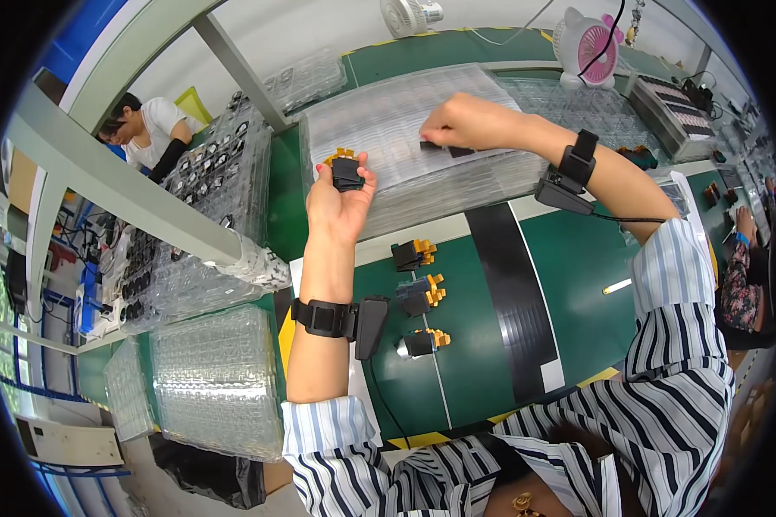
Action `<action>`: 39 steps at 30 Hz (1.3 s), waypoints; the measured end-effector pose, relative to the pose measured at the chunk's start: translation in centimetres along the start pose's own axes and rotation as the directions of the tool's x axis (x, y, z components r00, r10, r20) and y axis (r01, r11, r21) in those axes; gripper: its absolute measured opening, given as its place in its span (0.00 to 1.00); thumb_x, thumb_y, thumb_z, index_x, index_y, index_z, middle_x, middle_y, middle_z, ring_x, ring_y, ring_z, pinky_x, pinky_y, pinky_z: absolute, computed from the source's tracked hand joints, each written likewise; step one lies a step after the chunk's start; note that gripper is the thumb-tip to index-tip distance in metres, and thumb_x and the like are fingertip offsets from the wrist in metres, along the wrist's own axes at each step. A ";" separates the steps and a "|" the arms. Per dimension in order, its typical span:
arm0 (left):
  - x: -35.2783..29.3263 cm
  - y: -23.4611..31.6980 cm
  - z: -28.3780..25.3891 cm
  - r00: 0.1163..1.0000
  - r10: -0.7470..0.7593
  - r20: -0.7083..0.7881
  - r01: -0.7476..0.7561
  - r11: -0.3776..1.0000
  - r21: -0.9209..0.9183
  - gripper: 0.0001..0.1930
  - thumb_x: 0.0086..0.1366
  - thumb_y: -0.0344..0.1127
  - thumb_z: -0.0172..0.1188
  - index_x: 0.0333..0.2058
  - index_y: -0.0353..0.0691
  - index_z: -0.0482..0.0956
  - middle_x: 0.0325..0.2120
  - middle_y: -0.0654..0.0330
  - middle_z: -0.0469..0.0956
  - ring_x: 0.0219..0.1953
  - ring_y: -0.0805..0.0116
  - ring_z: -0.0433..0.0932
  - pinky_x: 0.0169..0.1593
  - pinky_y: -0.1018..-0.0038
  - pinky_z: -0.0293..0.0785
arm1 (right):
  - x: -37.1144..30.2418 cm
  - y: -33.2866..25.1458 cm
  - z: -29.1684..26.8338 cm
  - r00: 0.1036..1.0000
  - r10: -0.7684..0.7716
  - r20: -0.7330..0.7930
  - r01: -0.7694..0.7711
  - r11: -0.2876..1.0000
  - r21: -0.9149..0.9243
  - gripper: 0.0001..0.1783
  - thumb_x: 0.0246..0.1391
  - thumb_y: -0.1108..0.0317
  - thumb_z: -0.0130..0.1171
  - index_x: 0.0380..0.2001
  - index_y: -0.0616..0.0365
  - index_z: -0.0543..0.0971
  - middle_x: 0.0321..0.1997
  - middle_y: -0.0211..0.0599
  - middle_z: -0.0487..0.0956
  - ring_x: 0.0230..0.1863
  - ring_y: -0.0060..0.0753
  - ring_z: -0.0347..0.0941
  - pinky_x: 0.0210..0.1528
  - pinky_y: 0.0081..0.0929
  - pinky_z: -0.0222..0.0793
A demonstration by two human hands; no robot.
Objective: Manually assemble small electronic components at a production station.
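Note:
My left hand (336, 207) is raised at the near left corner of a stack of clear plastic trays (397, 185). Its fingers are closed around a small black module (347, 174) with orange flex tabs at its top. Over the trays, my right hand (467, 125) is closed in a pinch on a small black strip (459, 152), which is partly hidden beneath the fingers. On the green mat below lie three similar modules in a column: a top one (414, 254), a middle one (420, 295) and a bottom one (422, 343), orange tabs pointing right.
A black band (513, 302) crosses the green mat (578, 258). More clear trays (215, 379) are stacked at lower left, near a grey frame post (138, 198). A pink fan (591, 56) stands at the back. One co-worker (151, 129) sits far left; another person's arm (741, 258) shows far right.

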State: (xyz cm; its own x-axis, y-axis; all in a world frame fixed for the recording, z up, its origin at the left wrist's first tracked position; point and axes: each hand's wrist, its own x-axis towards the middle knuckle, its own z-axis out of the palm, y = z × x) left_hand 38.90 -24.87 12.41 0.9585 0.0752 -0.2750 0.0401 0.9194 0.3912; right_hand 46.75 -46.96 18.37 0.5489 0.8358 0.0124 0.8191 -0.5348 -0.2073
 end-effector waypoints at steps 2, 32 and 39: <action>-0.1 -0.1 0.0 1.000 0.025 -0.015 -0.025 1.000 0.016 0.18 0.72 0.44 0.33 0.47 0.35 0.59 0.42 0.40 0.69 0.32 0.60 0.68 0.37 0.66 0.71 | -1.1 0.8 0.5 0.950 -0.056 -0.306 0.051 0.998 -0.023 0.11 0.51 0.65 0.56 0.31 0.63 0.77 0.29 0.43 0.76 0.32 0.48 0.72 0.35 0.36 0.69; -0.3 -0.4 0.3 0.999 0.052 -0.005 -0.051 0.995 0.081 0.18 0.72 0.44 0.33 0.48 0.34 0.59 0.42 0.40 0.69 0.31 0.61 0.68 0.36 0.66 0.71 | -3.5 2.4 0.0 0.993 -0.093 -0.074 0.094 0.995 0.017 0.15 0.48 0.69 0.57 0.40 0.66 0.75 0.35 0.43 0.74 0.40 0.46 0.72 0.42 0.34 0.68; -0.1 -0.3 -0.2 0.999 0.042 0.005 -0.042 0.996 0.083 0.18 0.72 0.43 0.33 0.49 0.35 0.58 0.43 0.40 0.69 0.31 0.60 0.68 0.36 0.66 0.71 | -5.0 2.7 -0.2 0.979 -0.053 -0.195 -0.002 0.963 -0.271 0.19 0.48 0.68 0.59 0.43 0.66 0.74 0.40 0.43 0.75 0.41 0.47 0.72 0.43 0.35 0.68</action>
State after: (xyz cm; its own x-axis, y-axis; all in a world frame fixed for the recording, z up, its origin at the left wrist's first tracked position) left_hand 38.74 -25.04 12.16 0.9607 0.1119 -0.2539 0.0228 0.8800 0.4745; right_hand 46.21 -52.63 17.90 0.5267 0.8227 0.2137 0.8326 -0.5500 0.0653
